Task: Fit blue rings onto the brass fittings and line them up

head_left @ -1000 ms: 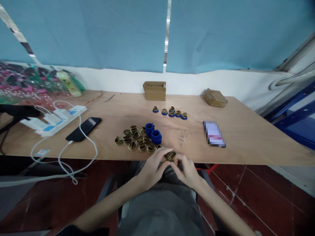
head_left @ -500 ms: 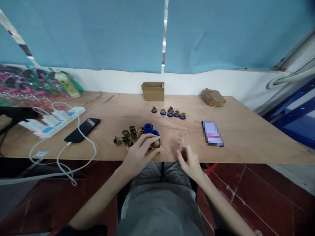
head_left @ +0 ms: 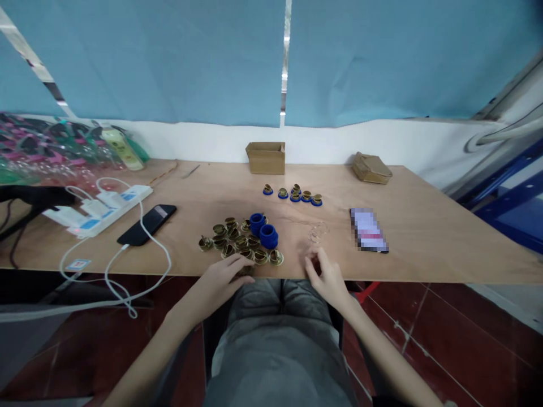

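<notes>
A pile of small brass fittings (head_left: 235, 242) lies on the wooden table (head_left: 424, 237) near its front edge, with two blue rings (head_left: 265, 229) at its right side. My left hand (head_left: 220, 278) rests at the table edge, fingers stretched out and apart, tips by the nearest brass fitting. My right hand (head_left: 324, 274) hovers at the edge just below a few thin wire rings (head_left: 317, 232). Its fingertips are pinched together; whether they hold anything is too small to see. Farther back stands a row of brass fittings on blue rings (head_left: 292, 195).
A phone with a lit screen (head_left: 368, 230) lies to the right. On the left are a black phone (head_left: 146, 224) on a white cable and a power strip (head_left: 97, 212). A small open cardboard box (head_left: 266, 157) and a brown packet (head_left: 372, 168) sit at the back.
Both hands held one brass fitting at the table edge. My left hand carried it up to the pile, left it there, and has drawn back to the edge. My right hand shifted slightly right.
</notes>
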The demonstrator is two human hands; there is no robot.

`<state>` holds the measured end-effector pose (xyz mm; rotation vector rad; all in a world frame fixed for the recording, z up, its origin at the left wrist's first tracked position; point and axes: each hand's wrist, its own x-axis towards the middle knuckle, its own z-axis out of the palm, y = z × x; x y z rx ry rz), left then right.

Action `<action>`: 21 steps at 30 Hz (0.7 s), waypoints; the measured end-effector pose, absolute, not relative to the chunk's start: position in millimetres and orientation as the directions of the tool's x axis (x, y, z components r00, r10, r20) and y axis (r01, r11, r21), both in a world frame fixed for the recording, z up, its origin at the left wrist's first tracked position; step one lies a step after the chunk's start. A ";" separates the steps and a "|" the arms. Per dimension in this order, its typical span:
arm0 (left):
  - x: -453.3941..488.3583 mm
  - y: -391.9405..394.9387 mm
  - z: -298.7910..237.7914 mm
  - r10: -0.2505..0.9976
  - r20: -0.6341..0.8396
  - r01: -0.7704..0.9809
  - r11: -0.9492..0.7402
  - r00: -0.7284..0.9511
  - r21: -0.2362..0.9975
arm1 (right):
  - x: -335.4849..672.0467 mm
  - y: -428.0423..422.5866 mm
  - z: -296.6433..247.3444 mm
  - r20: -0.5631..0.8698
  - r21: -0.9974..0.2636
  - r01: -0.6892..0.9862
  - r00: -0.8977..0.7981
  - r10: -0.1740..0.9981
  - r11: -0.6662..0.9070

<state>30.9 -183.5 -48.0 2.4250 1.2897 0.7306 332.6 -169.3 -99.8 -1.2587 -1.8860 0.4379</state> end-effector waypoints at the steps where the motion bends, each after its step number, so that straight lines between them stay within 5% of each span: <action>1: 27.6 -185.1 -50.5 0.837 0.296 0.693 -0.547 0.460 0.469 | 332.6 -169.3 -100.2 0.429 -0.662 0.605 -0.178 0.886 0.442; 9: 2.0 -181.3 -66.9 0.878 0.271 0.786 -0.475 0.394 0.397 | 331.7 -168.5 -100.0 0.435 -0.636 0.628 -0.187 0.881 0.448; 18: -1.2 -169.0 -85.8 0.856 0.430 0.821 -0.452 0.288 0.348 | 332.1 -166.4 -83.5 0.369 -0.676 0.607 -0.211 0.905 0.417; 21: -6.9 -166.8 -91.8 0.844 0.476 0.838 -0.432 0.246 0.334 | 334.6 -152.2 -61.9 0.262 -0.558 0.733 -0.289 0.921 0.389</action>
